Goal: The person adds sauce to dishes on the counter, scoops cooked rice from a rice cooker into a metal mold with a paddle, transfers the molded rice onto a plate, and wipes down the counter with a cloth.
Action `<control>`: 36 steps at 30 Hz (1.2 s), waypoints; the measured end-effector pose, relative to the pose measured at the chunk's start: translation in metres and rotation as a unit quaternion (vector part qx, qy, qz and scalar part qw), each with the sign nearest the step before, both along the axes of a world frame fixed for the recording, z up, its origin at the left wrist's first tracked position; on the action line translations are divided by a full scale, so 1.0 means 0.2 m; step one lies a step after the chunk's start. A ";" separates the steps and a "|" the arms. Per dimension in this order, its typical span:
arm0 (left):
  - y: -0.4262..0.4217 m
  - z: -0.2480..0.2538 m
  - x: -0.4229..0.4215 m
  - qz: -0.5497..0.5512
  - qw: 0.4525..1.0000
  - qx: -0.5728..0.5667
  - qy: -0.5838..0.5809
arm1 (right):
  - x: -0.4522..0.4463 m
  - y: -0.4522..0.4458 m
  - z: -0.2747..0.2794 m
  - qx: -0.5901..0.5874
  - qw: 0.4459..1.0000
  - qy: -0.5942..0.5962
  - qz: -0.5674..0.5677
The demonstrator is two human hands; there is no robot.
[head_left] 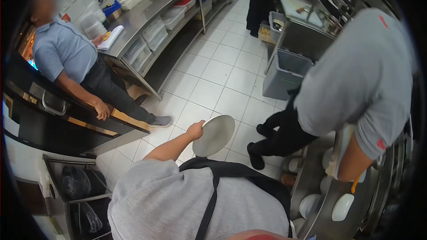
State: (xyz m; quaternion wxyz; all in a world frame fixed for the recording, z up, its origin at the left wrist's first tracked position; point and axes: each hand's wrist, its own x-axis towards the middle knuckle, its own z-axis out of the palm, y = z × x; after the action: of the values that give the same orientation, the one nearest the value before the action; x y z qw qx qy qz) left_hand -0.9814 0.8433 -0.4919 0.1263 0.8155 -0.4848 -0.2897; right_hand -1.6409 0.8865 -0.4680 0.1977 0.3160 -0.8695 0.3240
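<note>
A round, pale plate (214,136) is held out in front of my body, tilted almost on edge. My left hand (195,130) is closed around its rim on the left side, thumb and fingers gripping it. At the right edge of my black apron (249,170), a small patch of skin that looks like my right hand (288,179) shows beside the shelf with bowls. Its fingers cannot be made out, and my right arm is hidden.
A co-worker in grey (356,75) leans over the steel counter (329,213) on my right, near a white dish (343,207). Another person (66,53) stands left by a low door. A grey bin (287,75) and a long steel counter (133,31) flank the tiled aisle.
</note>
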 end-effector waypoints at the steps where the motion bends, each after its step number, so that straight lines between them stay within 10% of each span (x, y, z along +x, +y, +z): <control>1: 0.04 0.01 0.10 0.011 1.000 0.003 0.004 | 0.15 -0.04 -0.02 0.015 1.000 -0.004 0.026; 10: 0.23 0.07 0.82 0.106 0.993 -0.029 0.032 | 1.43 -0.36 -0.14 0.251 0.917 -0.108 0.291; 23: -0.57 0.27 1.53 0.271 0.911 -0.200 0.237 | 2.17 -1.23 -0.43 0.519 0.793 -0.093 0.306; 28: -1.08 0.43 1.86 0.325 0.887 -0.231 0.232 | 2.60 -2.14 -0.46 0.413 0.748 -0.106 0.508; 36: -1.71 0.60 2.34 0.444 0.759 -0.382 0.285 | 3.81 -3.34 0.48 0.180 0.722 -0.202 0.637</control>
State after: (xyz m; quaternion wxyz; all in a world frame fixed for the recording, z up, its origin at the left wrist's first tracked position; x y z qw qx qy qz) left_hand -0.5127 0.5017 -0.3720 0.6743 0.7030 -0.0802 -0.2112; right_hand -0.8783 0.2180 -0.3727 -0.2956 0.7521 -0.5250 0.2672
